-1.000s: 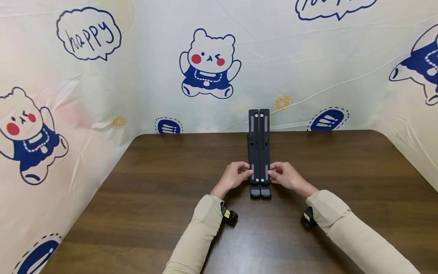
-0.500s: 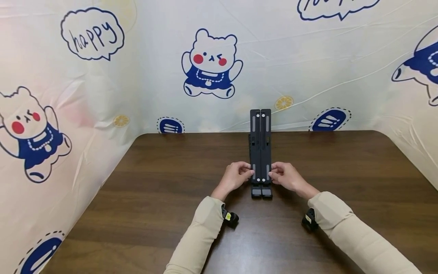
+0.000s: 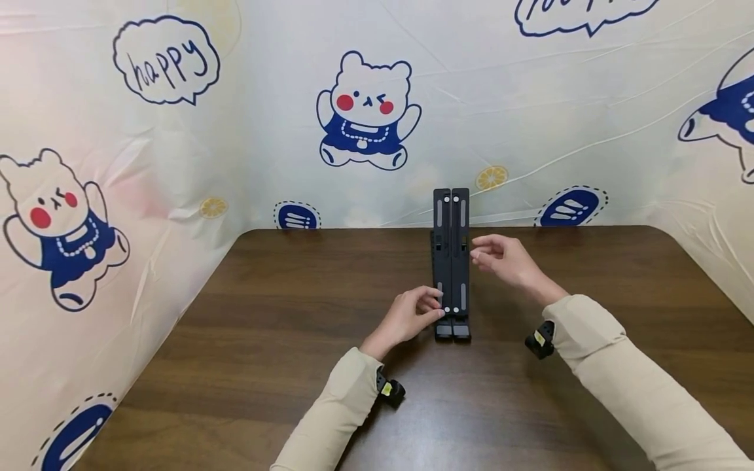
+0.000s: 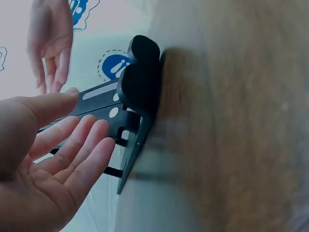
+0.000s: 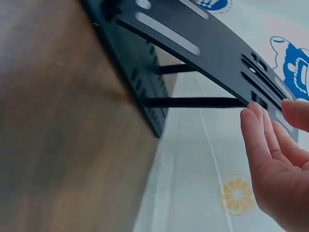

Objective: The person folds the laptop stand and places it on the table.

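Note:
A black folding laptop stand (image 3: 461, 271) is set up on the table, its slotted top sloping up toward the back and its two rails close together. My left hand (image 3: 408, 315) is beside the stand's lower left edge, fingers relaxed and spread, not gripping it; the left wrist view shows the palm and loose fingers near the front lip (image 4: 137, 89). My right hand (image 3: 508, 261) is just off the right rail, higher up. In the right wrist view its loosely extended fingers (image 5: 260, 140) come close to the rail's edge, near the top of a support strut (image 5: 198, 102).
The brown wooden table (image 3: 283, 366) extends around the stand on all sides. Behind it hangs a pale printed curtain (image 3: 265, 131) with bears and lettering. A small black camera (image 3: 390, 390) is strapped to the left wrist, and another camera (image 3: 540, 340) to the right.
Both hands have let go of the stand's lower sides. The right hand has moved back along the right rail; the left has loosened and drawn slightly toward the front. The stand stays put.

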### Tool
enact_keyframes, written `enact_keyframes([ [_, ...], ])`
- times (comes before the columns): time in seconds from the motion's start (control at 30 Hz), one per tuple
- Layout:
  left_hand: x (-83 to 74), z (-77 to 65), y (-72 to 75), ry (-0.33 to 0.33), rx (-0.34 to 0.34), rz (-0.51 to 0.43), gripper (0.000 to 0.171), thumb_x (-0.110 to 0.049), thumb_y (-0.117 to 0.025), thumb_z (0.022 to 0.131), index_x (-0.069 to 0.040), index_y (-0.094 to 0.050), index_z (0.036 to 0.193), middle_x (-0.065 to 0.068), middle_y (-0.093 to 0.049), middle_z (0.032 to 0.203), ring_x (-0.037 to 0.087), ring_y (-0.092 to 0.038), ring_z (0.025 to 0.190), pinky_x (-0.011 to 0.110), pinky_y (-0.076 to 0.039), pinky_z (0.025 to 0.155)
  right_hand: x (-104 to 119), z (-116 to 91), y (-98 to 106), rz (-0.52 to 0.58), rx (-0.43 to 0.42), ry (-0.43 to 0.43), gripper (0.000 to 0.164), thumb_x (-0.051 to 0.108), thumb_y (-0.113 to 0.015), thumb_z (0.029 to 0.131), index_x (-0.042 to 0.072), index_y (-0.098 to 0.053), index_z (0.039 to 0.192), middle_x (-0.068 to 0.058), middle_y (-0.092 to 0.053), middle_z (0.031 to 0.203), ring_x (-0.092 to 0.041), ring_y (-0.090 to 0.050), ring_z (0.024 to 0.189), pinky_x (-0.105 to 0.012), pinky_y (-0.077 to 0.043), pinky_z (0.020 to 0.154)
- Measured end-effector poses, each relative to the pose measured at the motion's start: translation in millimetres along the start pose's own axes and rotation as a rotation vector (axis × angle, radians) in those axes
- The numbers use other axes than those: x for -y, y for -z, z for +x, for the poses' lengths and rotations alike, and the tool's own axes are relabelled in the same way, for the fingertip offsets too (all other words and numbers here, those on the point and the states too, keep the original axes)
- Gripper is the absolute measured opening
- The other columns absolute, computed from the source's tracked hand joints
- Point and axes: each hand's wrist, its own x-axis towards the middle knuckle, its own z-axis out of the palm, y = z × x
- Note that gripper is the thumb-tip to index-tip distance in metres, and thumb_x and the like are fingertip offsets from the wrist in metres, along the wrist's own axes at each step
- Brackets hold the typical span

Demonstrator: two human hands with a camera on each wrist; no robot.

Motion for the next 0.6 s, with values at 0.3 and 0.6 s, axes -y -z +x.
enact_keyframes([
  [0.3, 0.6, -3.6, -9.2, -0.019, 0.084, -0.097, 0.028, -0.012, -0.065, 0.081, -0.003, -0.060, 0.106, 0.006, -0.063, 0.090, 0.015, -0.061, 0.080, 0.022, -0.045, 0.071, 29, 28, 21, -0.102, -0.055, 0.057, 0.037, 0.015, -0.047, 0.092, -0.004, -0.044, 0.123, -0.023, -0.052, 0.115, -0.031, -0.053, 0.100, -0.033, -0.047, 0.081],
  [0.6, -0.4, -3.2, -13.8, -0.011, 0.135, -0.052, 0.022, -0.009, -0.067, 0.078, -0.003, -0.064, 0.099, 0.001, -0.061, 0.082, 0.010, -0.057, 0.074, 0.018, -0.044, 0.066, 52, 59, 36, -0.236, -0.150, 0.142, 0.031, 0.014, -0.049, 0.091, -0.003, -0.051, 0.117, -0.021, -0.055, 0.110, -0.031, -0.054, 0.095, -0.040, -0.045, 0.079],
])
